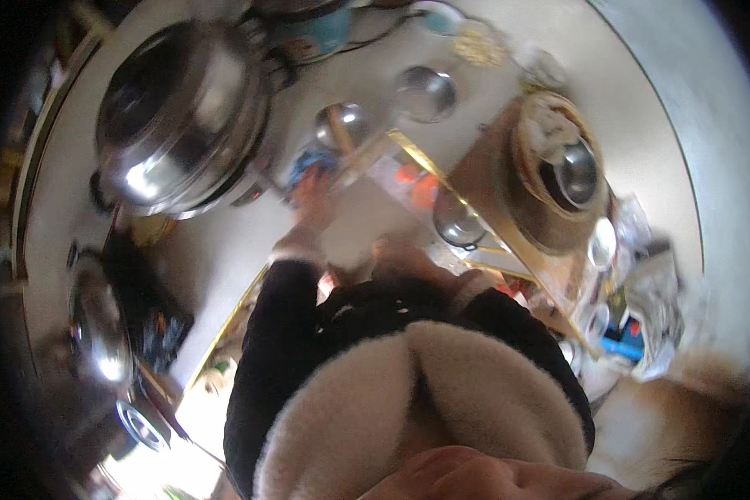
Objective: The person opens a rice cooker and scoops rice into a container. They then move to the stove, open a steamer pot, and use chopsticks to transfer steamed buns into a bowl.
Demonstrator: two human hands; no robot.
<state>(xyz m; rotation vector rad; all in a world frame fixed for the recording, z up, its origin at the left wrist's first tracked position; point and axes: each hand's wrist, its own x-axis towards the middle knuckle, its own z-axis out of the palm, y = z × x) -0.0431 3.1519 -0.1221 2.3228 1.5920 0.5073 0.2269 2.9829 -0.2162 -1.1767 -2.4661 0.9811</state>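
Note:
My left hand (pixel 312 190) rests on a blue cloth (pixel 315 161), with its fingers pressed over it on the pale worktop (pixel 356 225). A small shiny metal bowl (pixel 356 122) stands just beyond the cloth, with a brown stick-like thing across it. My right hand (pixel 406 259) is blurred, low and close to my body near the front of the worktop. Whether it holds anything cannot be made out. To the left of my left hand sits a large lidded steel pot (pixel 181 119) on a base with a small red light.
A second metal bowl (pixel 428 94) stands farther back. At right, a round brown container (pixel 525 206) holds pale cloth-like stuff and a metal bowl. A gold-trimmed edge (pixel 437 169) runs diagonally near a round glassy lid or pan (pixel 459 224). Another shiny lidded pan (pixel 100 325) lies far left.

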